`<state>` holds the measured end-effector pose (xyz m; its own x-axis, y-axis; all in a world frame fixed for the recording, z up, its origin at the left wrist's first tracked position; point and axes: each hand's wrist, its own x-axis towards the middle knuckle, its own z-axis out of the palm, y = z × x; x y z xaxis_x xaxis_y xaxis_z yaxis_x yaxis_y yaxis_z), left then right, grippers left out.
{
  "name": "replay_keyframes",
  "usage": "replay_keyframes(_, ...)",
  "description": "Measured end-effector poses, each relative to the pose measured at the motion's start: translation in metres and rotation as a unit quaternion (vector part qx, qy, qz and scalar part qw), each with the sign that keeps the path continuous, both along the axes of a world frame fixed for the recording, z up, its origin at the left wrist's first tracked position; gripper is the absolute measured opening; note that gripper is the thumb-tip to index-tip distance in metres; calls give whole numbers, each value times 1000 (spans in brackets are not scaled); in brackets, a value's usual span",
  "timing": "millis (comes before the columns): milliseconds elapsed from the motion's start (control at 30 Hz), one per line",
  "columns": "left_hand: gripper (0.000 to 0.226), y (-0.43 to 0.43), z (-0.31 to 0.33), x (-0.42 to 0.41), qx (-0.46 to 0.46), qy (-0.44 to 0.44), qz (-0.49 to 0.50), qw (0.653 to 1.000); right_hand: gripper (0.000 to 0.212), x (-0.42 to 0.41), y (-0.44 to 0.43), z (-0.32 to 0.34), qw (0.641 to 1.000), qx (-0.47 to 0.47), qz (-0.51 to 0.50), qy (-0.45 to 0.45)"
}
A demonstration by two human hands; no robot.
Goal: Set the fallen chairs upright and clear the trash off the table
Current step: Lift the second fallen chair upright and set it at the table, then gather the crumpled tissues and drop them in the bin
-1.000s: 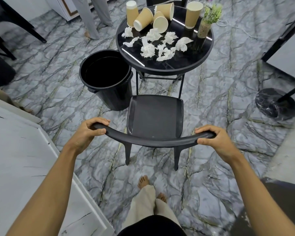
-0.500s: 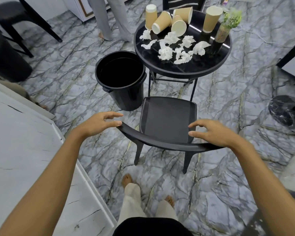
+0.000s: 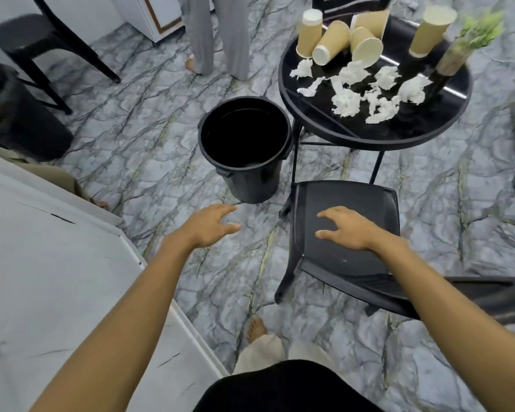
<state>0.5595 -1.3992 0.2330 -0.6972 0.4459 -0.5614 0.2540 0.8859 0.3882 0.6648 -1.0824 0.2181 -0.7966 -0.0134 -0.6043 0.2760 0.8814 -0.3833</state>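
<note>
While both hands are stretched forward with nothing in them, the chair stands upright on its legs just in front of the round black table. Its seat points toward the table, and its curved backrest is on the near side, passing under the right forearm.

The left hand is over the marble floor, to the left of the chair and near the foot of the black bin. Its fingers are spread and only a little bent, and it holds nothing. The right hand is above the seat with the palm down and the fingers spread and relaxed (I cannot tell if it touches the seat or only hovers over it). It grips nothing.

The trash lies on the table. Five paper cups are at the far side, some standing and some lying on their sides. In front of them lie several crumpled white tissues, close together in the middle of the top. A small vase with a green plant stands at the right edge.

The bin is open and stands on the floor just beside the table, to its left. A white counter fills the lower left, a black stool is at the upper left, and the legs of another person are behind the bin.
</note>
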Motion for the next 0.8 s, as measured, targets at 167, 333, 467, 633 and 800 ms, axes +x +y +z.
replay_keyframes(167,64,-12,-16,-40,-21,34,-24,999,66,-33,-23,-9,998,47,-38,31)
replay_keyframes(333,63,-9,-28,-85,-33,43,-46,997,68,-64,-30,-23,991,71,-93,57)
replay_keyframes(467,64,4,-39,-130,-47,37,-68,996,68,-95,-24,-34,987,72,-130,69)
replay_keyframes(633,64,44,-44,-191,-32,32,-108,993,63,-136,-4,-36,970,76,-209,101)
replay_keyframes(800,62,105,-41,-247,-13,97,-159,982,57,-167,21,-34,941,99,-293,140)
